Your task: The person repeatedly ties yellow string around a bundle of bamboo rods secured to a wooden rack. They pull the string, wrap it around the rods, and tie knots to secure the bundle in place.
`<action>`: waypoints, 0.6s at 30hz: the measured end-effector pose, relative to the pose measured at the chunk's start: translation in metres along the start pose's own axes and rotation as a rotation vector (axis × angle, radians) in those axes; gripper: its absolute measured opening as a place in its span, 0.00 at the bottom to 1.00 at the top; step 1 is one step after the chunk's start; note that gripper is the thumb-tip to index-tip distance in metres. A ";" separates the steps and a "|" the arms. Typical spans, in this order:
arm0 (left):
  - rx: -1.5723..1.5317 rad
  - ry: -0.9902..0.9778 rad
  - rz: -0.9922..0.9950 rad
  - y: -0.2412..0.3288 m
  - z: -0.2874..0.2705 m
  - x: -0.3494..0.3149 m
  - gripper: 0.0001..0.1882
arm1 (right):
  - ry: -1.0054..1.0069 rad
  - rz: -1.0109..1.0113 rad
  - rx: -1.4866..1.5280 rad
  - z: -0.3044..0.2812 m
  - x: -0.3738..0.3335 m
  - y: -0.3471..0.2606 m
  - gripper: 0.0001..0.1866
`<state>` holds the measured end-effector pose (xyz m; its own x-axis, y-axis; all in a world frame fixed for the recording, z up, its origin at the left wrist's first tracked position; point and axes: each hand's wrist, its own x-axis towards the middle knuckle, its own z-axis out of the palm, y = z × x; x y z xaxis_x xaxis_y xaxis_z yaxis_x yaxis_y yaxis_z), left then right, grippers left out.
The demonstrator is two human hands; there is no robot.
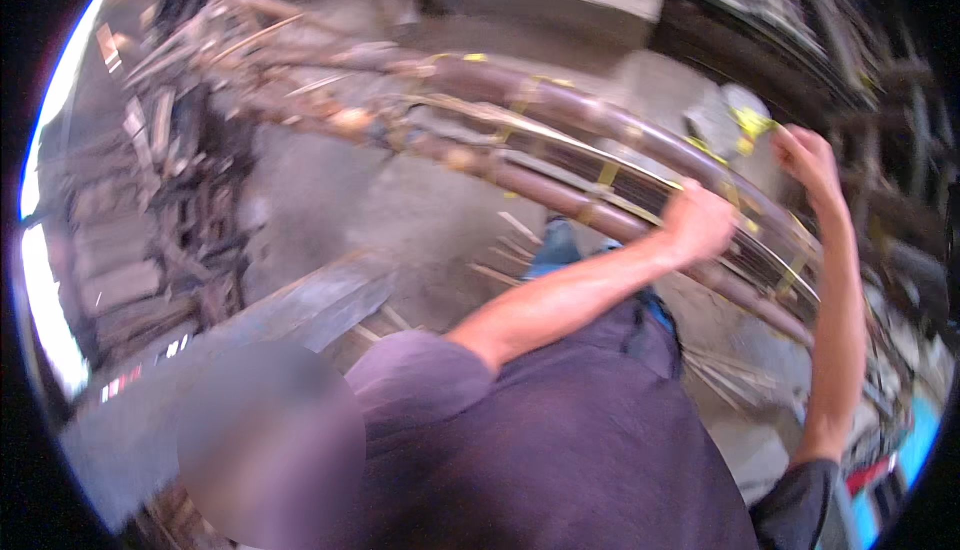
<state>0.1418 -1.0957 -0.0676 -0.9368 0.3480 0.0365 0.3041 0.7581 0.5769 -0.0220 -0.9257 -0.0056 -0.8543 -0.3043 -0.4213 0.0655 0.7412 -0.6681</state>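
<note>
A bundle of long brown poles (560,110) curves across the view from upper left to right, bound at intervals by yellow straps (606,174). My left hand (700,220) is clenched on the top edge of the bundle, beside one of the straps. My right hand (808,158) is raised just past the bundle, its fingers pinched on a loose yellow strap end (752,125). Both forearms are bare and reach out from a purple shirt (560,440). The picture is motion-blurred, so the exact grip is hard to read.
A concrete floor (400,210) lies under the bundle, with thin sticks (512,248) scattered on it. A pile of dark scrap and timber (180,200) fills the left side. A grey board (310,300) lies near my shoulder. Metal racking (760,10) stands at the upper right.
</note>
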 end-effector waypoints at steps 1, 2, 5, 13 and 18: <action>-0.004 0.107 -0.036 -0.003 0.020 0.002 0.10 | 0.047 0.063 -0.125 0.005 -0.008 -0.031 0.16; 0.051 0.153 0.042 -0.002 0.020 0.001 0.08 | 0.051 0.111 -0.152 0.011 -0.010 -0.042 0.15; -0.247 0.088 -0.099 -0.018 -0.035 -0.019 0.14 | -0.022 -0.022 -0.389 0.025 0.015 -0.051 0.16; -0.070 0.154 -0.142 -0.051 -0.050 -0.072 0.13 | -0.082 -0.023 -0.006 0.097 0.029 -0.082 0.14; -0.118 0.105 -0.159 -0.053 -0.050 -0.059 0.14 | 0.053 -0.064 0.062 0.101 0.048 -0.057 0.13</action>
<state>0.1725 -1.1841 -0.0597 -0.9861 0.1649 0.0185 0.1342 0.7267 0.6737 -0.0144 -1.0432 -0.0494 -0.8838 -0.3165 -0.3445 0.0400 0.6825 -0.7298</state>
